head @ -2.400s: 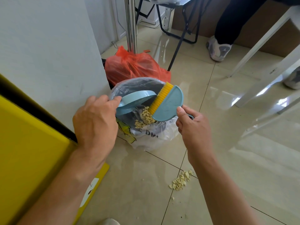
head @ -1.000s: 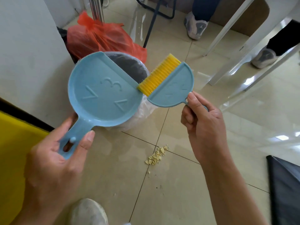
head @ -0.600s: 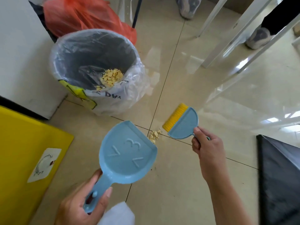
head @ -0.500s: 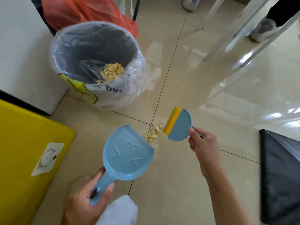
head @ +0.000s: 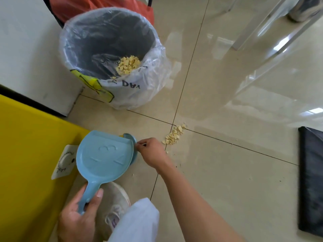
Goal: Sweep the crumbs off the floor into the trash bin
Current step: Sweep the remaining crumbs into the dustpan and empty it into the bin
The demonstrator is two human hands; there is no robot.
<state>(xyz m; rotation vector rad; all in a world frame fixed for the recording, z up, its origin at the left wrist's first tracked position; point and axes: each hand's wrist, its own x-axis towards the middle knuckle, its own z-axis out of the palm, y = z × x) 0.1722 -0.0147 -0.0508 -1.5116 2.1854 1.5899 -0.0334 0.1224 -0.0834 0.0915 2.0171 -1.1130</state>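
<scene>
A small pile of pale yellow crumbs lies on the beige floor tiles where the grout lines cross. My left hand grips the handle of a light blue dustpan, held low above the floor. My right hand holds a small blue brush, which is mostly hidden behind the dustpan's right edge; its bristles do not show. The crumbs lie just right of my right hand. The trash bin, lined with a clear bag, stands behind and holds more crumbs.
A yellow panel with a white sticker fills the lower left. White wall is beside the bin, a red bag behind it. My shoe is beneath the dustpan. A black mat lies at the right. White chair legs stand upper right.
My right hand has carried the brush left, away from the floor crumbs, and tucked it behind the dustpan. The dustpan has shifted slightly left. The crumb pile lies as before.
</scene>
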